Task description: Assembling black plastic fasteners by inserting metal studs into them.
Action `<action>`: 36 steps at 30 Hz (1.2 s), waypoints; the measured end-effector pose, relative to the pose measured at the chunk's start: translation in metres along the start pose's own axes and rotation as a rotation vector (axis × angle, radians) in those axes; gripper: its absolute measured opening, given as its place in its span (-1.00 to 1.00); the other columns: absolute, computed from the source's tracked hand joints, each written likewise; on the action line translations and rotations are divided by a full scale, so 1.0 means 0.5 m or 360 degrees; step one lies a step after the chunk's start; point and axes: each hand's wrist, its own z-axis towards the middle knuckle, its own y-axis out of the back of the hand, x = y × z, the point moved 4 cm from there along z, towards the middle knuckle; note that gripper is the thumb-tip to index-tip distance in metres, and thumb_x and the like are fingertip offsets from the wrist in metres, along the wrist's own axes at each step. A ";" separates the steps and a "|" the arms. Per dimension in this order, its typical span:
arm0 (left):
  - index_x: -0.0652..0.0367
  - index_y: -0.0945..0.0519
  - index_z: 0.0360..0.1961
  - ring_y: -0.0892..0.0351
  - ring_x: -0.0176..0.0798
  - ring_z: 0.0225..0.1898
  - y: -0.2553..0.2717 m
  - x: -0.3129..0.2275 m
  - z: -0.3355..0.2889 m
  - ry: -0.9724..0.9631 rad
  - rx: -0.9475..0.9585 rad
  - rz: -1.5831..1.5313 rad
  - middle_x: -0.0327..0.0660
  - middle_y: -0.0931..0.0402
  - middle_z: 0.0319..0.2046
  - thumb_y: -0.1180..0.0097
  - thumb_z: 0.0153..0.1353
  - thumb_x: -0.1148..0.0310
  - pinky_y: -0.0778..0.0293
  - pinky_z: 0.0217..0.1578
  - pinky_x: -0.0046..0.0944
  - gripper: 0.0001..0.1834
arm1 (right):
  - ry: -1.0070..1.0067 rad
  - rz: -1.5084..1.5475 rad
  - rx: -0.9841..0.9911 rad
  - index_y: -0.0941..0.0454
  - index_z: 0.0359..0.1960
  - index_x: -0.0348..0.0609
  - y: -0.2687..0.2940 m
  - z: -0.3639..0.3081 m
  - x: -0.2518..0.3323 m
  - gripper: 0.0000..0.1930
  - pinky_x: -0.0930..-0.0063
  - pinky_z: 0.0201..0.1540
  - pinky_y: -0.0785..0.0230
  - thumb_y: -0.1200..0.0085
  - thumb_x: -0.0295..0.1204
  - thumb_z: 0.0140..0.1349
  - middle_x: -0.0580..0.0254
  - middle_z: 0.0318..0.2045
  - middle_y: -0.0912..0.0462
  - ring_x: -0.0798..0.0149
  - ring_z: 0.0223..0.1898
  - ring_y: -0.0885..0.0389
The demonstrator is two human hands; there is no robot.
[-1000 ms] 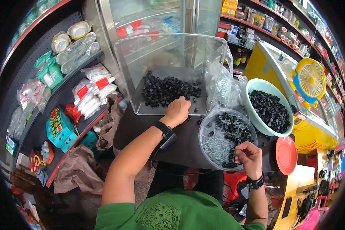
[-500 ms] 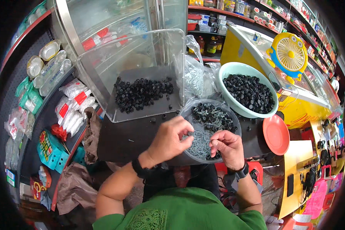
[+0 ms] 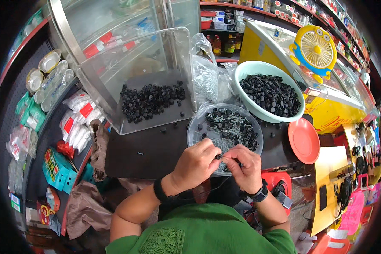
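My left hand (image 3: 197,162) pinches a small black plastic cap (image 3: 218,156) between thumb and fingers. Against it rest the fingertips of my right hand (image 3: 245,167), closed on something too small to make out. Both hands meet over the near edge of a clear round tub (image 3: 194,130). Inside the tub lie silvery screws (image 3: 218,143) and many black caps with screws among them (image 3: 230,122). Behind it to the right, a pale green basin (image 3: 242,73) is heaped with black caps (image 3: 270,94). More caps (image 3: 150,101) lie in a clear plastic bin (image 3: 133,127) tipped on its side at the left.
A red plate (image 3: 304,141) sits at the table's right end. One loose screw (image 3: 140,153) and a few stray caps lie on the dark table (image 3: 127,163). A clear bag of screws (image 3: 205,80) stands behind the tub. A yellow fan (image 3: 317,48) rests on the freezer at the right.
My hands have come together, fingertip to fingertip, and drawn nearer to my body. Before, they were apart over the tub's screws. The whole view has shifted slightly.
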 end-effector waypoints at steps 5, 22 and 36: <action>0.22 -0.55 -0.38 -0.53 -0.20 -0.54 0.001 0.001 -0.001 0.0121 0.0007 -0.0099 -0.18 -0.46 -0.47 -0.27 -0.11 0.55 -0.45 -0.53 -0.26 -0.79 | -0.0049 0.0003 0.0043 -0.52 -0.44 -0.31 -0.001 -0.006 -0.002 -0.90 0.43 -0.46 -0.38 -0.19 -0.65 0.01 0.11 -0.50 -0.56 0.14 -0.50 -0.56; 0.23 -0.65 -0.33 -0.51 -0.31 -0.45 -0.034 0.016 -0.057 0.0480 -0.0115 -0.0680 -0.22 -0.50 -0.43 -0.32 -0.02 0.47 -0.43 -0.44 -0.36 -0.81 | -0.0882 0.0859 0.0142 -0.55 -0.35 -0.29 -0.021 -0.067 -0.057 -0.95 0.58 -0.44 -0.40 -0.14 -0.59 0.16 0.31 -0.45 -0.57 0.48 -0.45 -0.53; 0.17 -0.60 -0.11 -0.49 -0.32 -0.37 -0.015 0.079 -0.001 0.0623 -0.0278 -0.0790 -0.21 -0.46 -0.38 -0.29 0.02 0.42 -0.43 -0.34 -0.34 -0.65 | -0.1145 0.1911 -0.0270 -0.49 -0.20 -0.23 0.008 -0.061 -0.104 -0.88 0.49 -0.47 -0.56 -0.05 -0.50 0.26 0.11 -0.43 -0.64 0.33 -0.48 -0.63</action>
